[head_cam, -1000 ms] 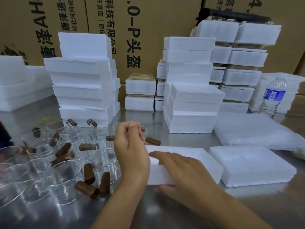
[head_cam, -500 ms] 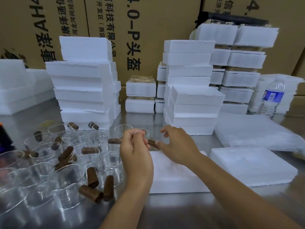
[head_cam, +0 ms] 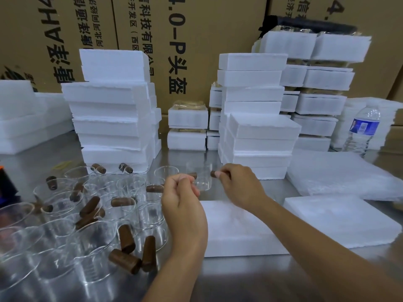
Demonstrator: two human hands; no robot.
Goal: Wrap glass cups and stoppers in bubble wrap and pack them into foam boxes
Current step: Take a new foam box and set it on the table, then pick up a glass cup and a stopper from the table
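A bare metal desk (head_cam: 239, 280) runs across the view, its shiny top reflecting the things on it. Behind it stands a wall of brown cartons (head_cam: 196, 40) printed with large black characters. White stacks of foam boxes (head_cam: 113, 110) rise along the back of the desk, some leaning unevenly. A water bottle (head_cam: 362, 131) stands at the far right, just beside a flat pile of bubble wrap (head_cam: 340, 173).

The left hand (head_cam: 183, 197) has its fingers curled and holds a small glass cup (head_cam: 201, 178) up above the desk by its lower edge. The right hand (head_cam: 239, 186) pinches a brown stopper (head_cam: 214, 173) between thumb and fingertips, close to the cup's right side. Below both hands lies a flat foam box (head_cam: 235, 232), with a foam slab (head_cam: 340, 221) just to its right.

On the left of the desk stands a crowd of clear cups (head_cam: 87, 214), with loose stoppers (head_cam: 126, 238) lying among and against them.

The held cup is clear and blurred, so its rim is hard to trace. A second brown piece (head_cam: 193, 175) shows by the left fingertips; whether it is inside the cup or behind it cannot be told. An orange and black thing (head_cam: 4, 184) is cut off at the left edge. The near cups are cropped by the frame.
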